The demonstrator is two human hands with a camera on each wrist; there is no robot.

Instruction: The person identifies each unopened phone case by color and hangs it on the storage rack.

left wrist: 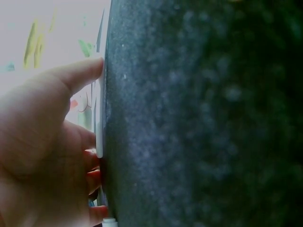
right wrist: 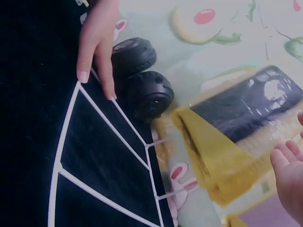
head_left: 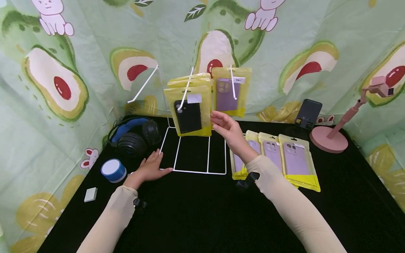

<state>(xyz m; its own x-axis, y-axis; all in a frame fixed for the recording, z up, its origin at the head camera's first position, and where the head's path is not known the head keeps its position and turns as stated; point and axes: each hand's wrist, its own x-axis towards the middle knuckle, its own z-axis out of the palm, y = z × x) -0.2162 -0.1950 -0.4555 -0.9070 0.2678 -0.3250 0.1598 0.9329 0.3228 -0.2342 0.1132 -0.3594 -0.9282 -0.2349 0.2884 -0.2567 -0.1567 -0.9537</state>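
Note:
A white wire rack (head_left: 199,172) stands on the black table, with three prongs sticking out at the top. On its middle prong hang several yellow-edged pouches, the front one holding a black phone case (head_left: 190,117). A pouch with a purple phone case (head_left: 226,94) hangs on the right prong; the left prong (head_left: 143,84) is bare. My left hand (head_left: 150,167) rests on the rack's base at the front left corner, fingers spread. Beside the right edge of the middle pouches is my right hand (head_left: 232,135), its fingers loosely bent; the right wrist view shows nothing held in it.
Several pouches with purple phone cases (head_left: 295,160) lie right of the rack. Behind them are a dark phone stand (head_left: 308,114) and a pink stand (head_left: 329,139). Black headphones (head_left: 133,140), a blue round container (head_left: 114,171) and a small white box (head_left: 90,194) sit at the left.

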